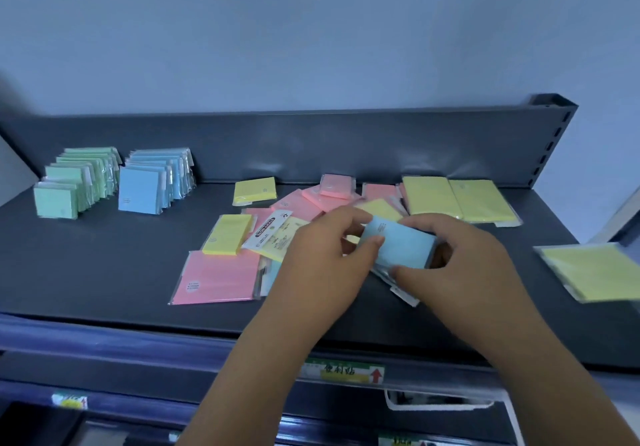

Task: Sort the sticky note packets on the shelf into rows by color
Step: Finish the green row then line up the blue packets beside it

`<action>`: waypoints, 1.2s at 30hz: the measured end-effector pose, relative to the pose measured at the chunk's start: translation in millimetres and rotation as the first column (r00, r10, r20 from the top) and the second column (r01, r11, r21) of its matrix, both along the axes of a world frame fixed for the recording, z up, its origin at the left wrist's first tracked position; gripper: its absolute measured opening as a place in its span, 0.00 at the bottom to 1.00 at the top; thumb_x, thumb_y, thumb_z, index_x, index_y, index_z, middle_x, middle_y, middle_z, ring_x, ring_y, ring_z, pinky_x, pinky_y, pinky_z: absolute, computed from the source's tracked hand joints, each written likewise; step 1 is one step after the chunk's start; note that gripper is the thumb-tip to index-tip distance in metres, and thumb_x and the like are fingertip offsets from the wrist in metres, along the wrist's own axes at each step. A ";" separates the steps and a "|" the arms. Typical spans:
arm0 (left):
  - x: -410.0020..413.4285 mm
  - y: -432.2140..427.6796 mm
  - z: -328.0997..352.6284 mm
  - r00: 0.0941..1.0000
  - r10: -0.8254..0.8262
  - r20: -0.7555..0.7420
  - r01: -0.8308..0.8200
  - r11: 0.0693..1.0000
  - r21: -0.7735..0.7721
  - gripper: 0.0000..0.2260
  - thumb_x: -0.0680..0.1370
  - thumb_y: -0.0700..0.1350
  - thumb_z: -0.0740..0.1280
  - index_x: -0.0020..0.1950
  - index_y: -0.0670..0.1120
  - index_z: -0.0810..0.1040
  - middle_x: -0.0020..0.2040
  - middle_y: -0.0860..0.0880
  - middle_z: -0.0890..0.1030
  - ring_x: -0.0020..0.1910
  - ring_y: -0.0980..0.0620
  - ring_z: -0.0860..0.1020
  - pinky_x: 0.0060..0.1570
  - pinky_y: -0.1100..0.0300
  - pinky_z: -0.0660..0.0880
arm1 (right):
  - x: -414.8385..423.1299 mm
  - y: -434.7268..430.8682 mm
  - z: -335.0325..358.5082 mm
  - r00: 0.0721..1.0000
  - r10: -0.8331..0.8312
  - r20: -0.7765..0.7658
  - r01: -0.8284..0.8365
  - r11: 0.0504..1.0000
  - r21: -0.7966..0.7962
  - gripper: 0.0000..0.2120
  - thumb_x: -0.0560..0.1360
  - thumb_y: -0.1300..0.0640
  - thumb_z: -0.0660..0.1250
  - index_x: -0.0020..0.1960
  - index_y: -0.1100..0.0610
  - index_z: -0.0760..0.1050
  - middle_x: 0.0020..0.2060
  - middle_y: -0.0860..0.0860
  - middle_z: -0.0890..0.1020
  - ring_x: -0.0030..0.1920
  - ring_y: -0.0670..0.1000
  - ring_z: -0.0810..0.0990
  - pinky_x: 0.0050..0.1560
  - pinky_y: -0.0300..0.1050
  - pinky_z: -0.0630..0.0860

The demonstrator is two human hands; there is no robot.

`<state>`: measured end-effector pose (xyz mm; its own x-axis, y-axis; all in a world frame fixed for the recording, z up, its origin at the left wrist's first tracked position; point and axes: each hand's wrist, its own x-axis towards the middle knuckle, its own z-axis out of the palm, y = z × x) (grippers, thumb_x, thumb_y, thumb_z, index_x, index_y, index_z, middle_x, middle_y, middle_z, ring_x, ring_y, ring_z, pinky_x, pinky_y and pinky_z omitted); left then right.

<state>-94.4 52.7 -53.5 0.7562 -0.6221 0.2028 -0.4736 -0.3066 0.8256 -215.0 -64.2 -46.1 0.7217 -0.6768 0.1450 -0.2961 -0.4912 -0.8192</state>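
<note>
White packet header card (268, 230), just left of left hand (322, 265): red band reads "STICKY NOTE" (smaller print below too blurred). Shelf-edge price label (343, 372), below left hand on front rail: Chinese characters "便利贴", red up arrow at right end. Other packet markings unreadable.

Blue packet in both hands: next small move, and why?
Probably carry the blue packet, held by the left hand and right hand, left to the upright blue row. It matches that row; only pink and yellow lie loose nearby.
</note>
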 end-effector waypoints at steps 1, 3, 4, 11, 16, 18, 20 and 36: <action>-1.2 -4.3 0.9 0.998 0.011 -0.059 -0.013 0.999 -0.043 0.10 0.79 0.46 0.72 0.60 0.54 0.81 0.51 0.58 0.83 0.45 0.61 0.81 0.47 0.65 0.79 | -4.0 -5.4 -1.3 0.999 -0.006 0.052 0.003 0.998 0.070 0.20 0.66 0.59 0.81 0.53 0.42 0.82 0.44 0.42 0.84 0.42 0.41 0.82 0.40 0.37 0.77; -4.9 -10.4 2.2 0.980 -0.013 -0.197 -0.014 0.991 -0.136 0.11 0.78 0.41 0.74 0.58 0.53 0.82 0.48 0.56 0.84 0.43 0.59 0.82 0.47 0.64 0.81 | -12.0 -14.2 -2.0 0.987 -0.046 0.154 0.018 0.984 0.179 0.19 0.69 0.62 0.79 0.53 0.41 0.85 0.42 0.45 0.86 0.41 0.47 0.84 0.43 0.44 0.80; -7.3 -13.2 2.9 0.969 -0.034 -0.243 -0.008 0.985 -0.171 0.12 0.77 0.40 0.74 0.57 0.53 0.83 0.47 0.54 0.85 0.43 0.56 0.83 0.48 0.62 0.82 | -15.4 -18.3 -2.2 0.977 -0.068 0.203 0.026 0.979 0.202 0.19 0.71 0.63 0.78 0.53 0.40 0.85 0.43 0.46 0.86 0.41 0.50 0.84 0.43 0.45 0.80; -20.7 -30.9 -2.5 0.930 -0.096 -0.356 -0.029 0.944 -0.328 0.11 0.75 0.36 0.75 0.54 0.49 0.86 0.49 0.46 0.87 0.43 0.50 0.84 0.43 0.60 0.79 | -28.0 -37.7 -4.7 0.908 -0.260 0.329 0.037 0.832 0.554 0.16 0.72 0.69 0.76 0.57 0.55 0.84 0.47 0.51 0.88 0.48 0.49 0.88 0.44 0.43 0.83; -34.7 -39.1 2.6 0.826 -0.158 -0.540 -0.113 0.894 -0.434 0.07 0.77 0.36 0.73 0.53 0.44 0.85 0.48 0.44 0.87 0.45 0.48 0.86 0.43 0.59 0.81 | -32.9 -46.8 -0.6 0.862 -0.309 0.403 -0.031 0.760 0.649 0.11 0.69 0.67 0.77 0.49 0.58 0.86 0.41 0.52 0.87 0.41 0.51 0.80 0.40 0.41 0.74; -44.0 -43.0 4.4 0.767 -0.214 -0.605 -0.090 0.897 -0.432 0.06 0.77 0.36 0.73 0.54 0.42 0.83 0.47 0.43 0.87 0.45 0.46 0.87 0.45 0.57 0.82 | -30.7 -45.3 3.1 0.836 -0.323 0.444 -0.086 0.720 0.688 0.13 0.66 0.64 0.78 0.51 0.59 0.85 0.47 0.57 0.88 0.43 0.52 0.80 0.42 0.42 0.75; -55.1 -45.8 4.3 0.721 -0.276 -0.636 -0.047 0.896 -0.442 0.06 0.78 0.37 0.73 0.55 0.41 0.82 0.47 0.43 0.88 0.46 0.45 0.87 0.48 0.55 0.83 | -27.4 -39.8 6.0 0.794 -0.350 0.497 -0.156 0.673 0.723 0.16 0.65 0.63 0.77 0.53 0.61 0.82 0.47 0.58 0.88 0.40 0.50 0.84 0.38 0.39 0.79; 23.2 42.1 12.4 0.795 -0.202 -0.572 -0.194 0.808 -0.556 0.01 0.79 0.40 0.72 0.48 0.43 0.82 0.40 0.48 0.85 0.41 0.52 0.84 0.42 0.57 0.81 | 49.5 58.8 12.0 0.871 -0.270 0.410 -0.021 0.814 0.580 0.13 0.73 0.67 0.75 0.55 0.58 0.80 0.44 0.56 0.88 0.45 0.56 0.87 0.52 0.51 0.82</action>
